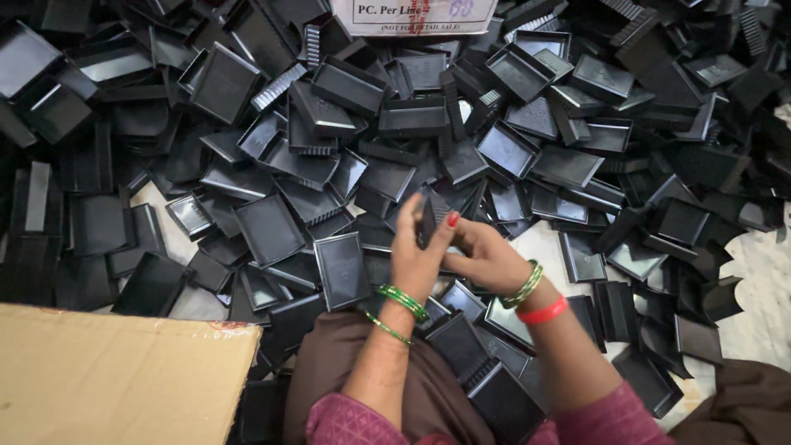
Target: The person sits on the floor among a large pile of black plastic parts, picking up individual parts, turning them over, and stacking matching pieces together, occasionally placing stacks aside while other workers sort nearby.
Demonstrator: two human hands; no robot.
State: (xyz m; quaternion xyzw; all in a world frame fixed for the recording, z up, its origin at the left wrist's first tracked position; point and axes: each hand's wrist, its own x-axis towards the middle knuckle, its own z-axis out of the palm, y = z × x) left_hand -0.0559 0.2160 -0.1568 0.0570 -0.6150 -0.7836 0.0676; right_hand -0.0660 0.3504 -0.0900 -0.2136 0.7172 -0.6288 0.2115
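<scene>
- A deep heap of black plastic trays (pixel 511 152) covers nearly the whole frame, flat rectangular pieces lying tilted, overlapping and upside down in every direction.
- Some pieces in the heap are ribbed, such as a ribbed strip (pixel 278 86) in the upper left of the frame.
- A white cardboard box (pixel 416 15) with a printed label sits at the top centre, half buried by the trays.
- A plain brown carton flap (pixel 115 375) fills the lower left corner, its edge just beside the trays.
- Pale floor (pixel 766 272) shows through at the right edge and in small gaps near the centre.
- Loose trays crowd right up against both wrists and lie over the brown cloth (pixel 329 371) on the person's lap, so the hands work within the pile.
- The left hand (pixel 416 251), wearing green bangles, is at the centre of the frame, fingers upright and closed on a small black piece (pixel 430 221).
- The right hand (pixel 486 259), with green bangles and a red band, meets it from the right; its fingers curl around the lower part of the same piece.
- The small black piece stands between the two grips, held upright just above the heap, a red-painted thumbnail pressed on its edge.
</scene>
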